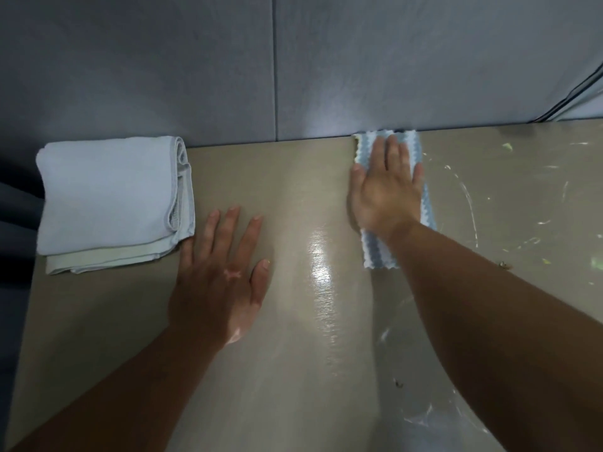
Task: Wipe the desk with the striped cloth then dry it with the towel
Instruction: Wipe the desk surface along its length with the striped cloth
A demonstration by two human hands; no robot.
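My right hand (386,187) presses flat, fingers straight, on the blue-and-white striped cloth (424,207); my left hand (218,272) rests open on the beige desk (293,190) beside the folded pale-blue towel (107,197).

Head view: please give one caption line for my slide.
Right hand presses the striped cloth flat at the far desk edge; left hand rests open beside the folded towel.

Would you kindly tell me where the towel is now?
In the head view, the towel lies folded on the desk's far left corner, just left of the left hand.
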